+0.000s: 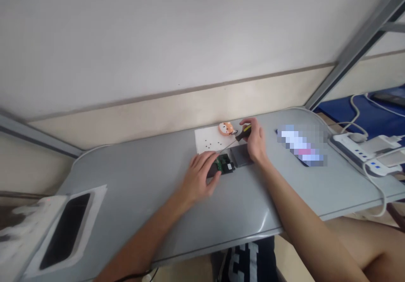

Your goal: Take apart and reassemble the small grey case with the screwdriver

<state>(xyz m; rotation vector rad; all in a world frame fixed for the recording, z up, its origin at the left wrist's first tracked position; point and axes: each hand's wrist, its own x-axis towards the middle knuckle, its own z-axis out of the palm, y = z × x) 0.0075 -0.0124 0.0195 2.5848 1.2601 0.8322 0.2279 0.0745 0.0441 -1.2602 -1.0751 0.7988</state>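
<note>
On the grey table (139, 185), near its middle, lies one opened device (224, 164) with a green circuit board, and just to its right one dark flat panel (242, 155); whether the two are joined is too small to tell. Both hands are at work over them. The left hand (199, 173) is partly curled and grips the device at its left part, fingers laid across the far side and thumb along the near side. The right hand (257, 142) is closed around one screwdriver (243, 133), its handle dark and yellow, the wrist low over the panel's right end. The thin shaft slants down and left to the far edge of the board, near the left fingers; whether the tip touches cannot be seen.

Behind the device lies one white sheet (202, 136), bearing about six tiny dark pieces and, on its right part, one orange-and-white animal-faced trinket (225, 128). Well apart to the right are one phone (300, 147), its screen blurred, and one white power strip (357, 153). At the left end rests one black-faced slab (66, 231).
</note>
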